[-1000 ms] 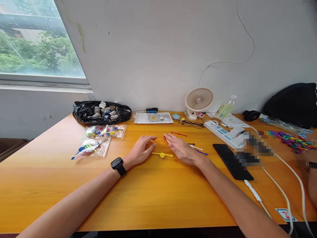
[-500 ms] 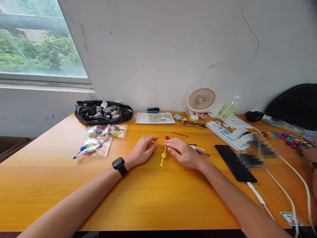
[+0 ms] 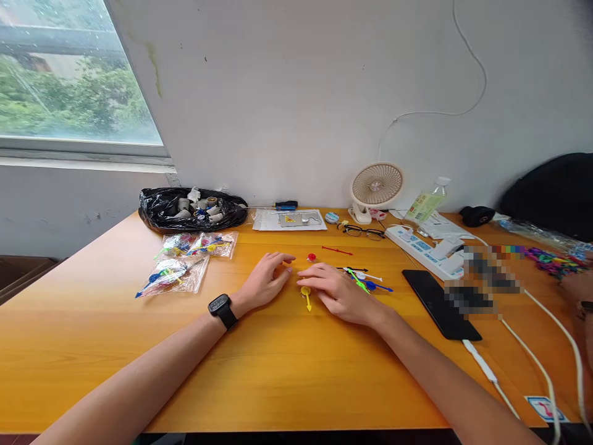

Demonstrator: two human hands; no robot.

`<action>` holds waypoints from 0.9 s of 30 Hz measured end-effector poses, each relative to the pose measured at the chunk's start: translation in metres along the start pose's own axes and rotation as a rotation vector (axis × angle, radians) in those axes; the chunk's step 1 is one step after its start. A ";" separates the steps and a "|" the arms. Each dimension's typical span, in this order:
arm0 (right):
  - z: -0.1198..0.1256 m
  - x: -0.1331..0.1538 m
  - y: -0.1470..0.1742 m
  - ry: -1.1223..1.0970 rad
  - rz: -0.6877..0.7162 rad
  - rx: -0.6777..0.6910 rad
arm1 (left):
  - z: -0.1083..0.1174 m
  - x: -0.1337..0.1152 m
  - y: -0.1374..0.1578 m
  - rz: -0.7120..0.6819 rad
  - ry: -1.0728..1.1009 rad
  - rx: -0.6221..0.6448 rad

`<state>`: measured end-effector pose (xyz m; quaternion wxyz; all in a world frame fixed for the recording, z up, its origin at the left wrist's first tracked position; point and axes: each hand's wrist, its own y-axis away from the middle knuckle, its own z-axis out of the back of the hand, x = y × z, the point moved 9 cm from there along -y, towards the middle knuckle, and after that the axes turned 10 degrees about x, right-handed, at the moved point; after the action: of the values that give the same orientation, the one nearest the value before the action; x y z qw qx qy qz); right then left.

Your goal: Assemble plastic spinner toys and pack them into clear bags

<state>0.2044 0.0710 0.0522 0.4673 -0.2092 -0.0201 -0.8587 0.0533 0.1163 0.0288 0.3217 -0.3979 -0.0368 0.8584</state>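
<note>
On the desk between my hands lies a yellow arrow spinner (image 3: pixel 306 298), its arrowhead pointing toward me. My right hand (image 3: pixel 340 293) hovers over its far end with fingers stretched out; whether they touch it I cannot tell. Left of the spinner, my left hand (image 3: pixel 266 280) rests with curved fingers apart and nothing in it. Just beyond the hands is a small red round piece (image 3: pixel 312 258), and a red arrow (image 3: pixel 337 250) lies behind it. Partly hidden beside my right hand are a green arrow (image 3: pixel 356 280), a blue arrow (image 3: pixel 382 287), a white arrow (image 3: pixel 374 277) and a black arrow (image 3: pixel 359 269).
Clear bags of colourful parts (image 3: pixel 173 276) lie at left, before a black plastic bag (image 3: pixel 151 210). A fan (image 3: pixel 377 185), glasses (image 3: pixel 364 232), power strip (image 3: pixel 419 252) and phone (image 3: pixel 440 303) stand right. Another person's hand (image 3: pixel 577 284) is at far right.
The yellow spinner has turned, its arrowhead swinging from the far side to the near side. My right hand has shifted slightly left and nearer, uncovering the green arrow. My left hand has stayed put.
</note>
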 end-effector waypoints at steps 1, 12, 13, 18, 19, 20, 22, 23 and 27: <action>-0.001 0.001 0.000 -0.001 0.005 0.005 | 0.000 0.000 0.000 -0.001 0.001 0.000; 0.004 -0.001 0.003 0.005 -0.173 0.053 | 0.001 -0.001 0.001 0.007 -0.006 0.005; 0.005 -0.003 0.004 0.001 -0.207 0.051 | 0.001 -0.001 0.001 0.004 -0.008 0.004; 0.010 -0.014 0.012 0.069 -0.363 0.091 | 0.001 0.000 0.001 0.000 -0.006 0.003; 0.012 -0.018 0.014 0.098 -0.393 0.101 | 0.001 0.000 0.001 0.000 -0.005 0.005; 0.014 -0.023 0.017 0.138 -0.422 0.108 | 0.001 0.000 0.001 0.001 -0.005 0.005; 0.020 -0.034 0.023 0.237 -0.481 0.112 | 0.001 0.001 0.001 0.002 -0.008 0.004; 0.023 -0.039 0.025 0.285 -0.507 0.109 | 0.001 0.001 0.001 0.002 -0.011 0.005; 0.032 -0.049 0.027 0.358 -0.539 0.021 | 0.000 0.001 0.000 -0.001 -0.017 0.013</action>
<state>0.2608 0.1021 0.0580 0.2213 -0.0373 -0.0011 -0.9745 0.0528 0.1167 0.0277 0.3245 -0.3883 -0.0340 0.8618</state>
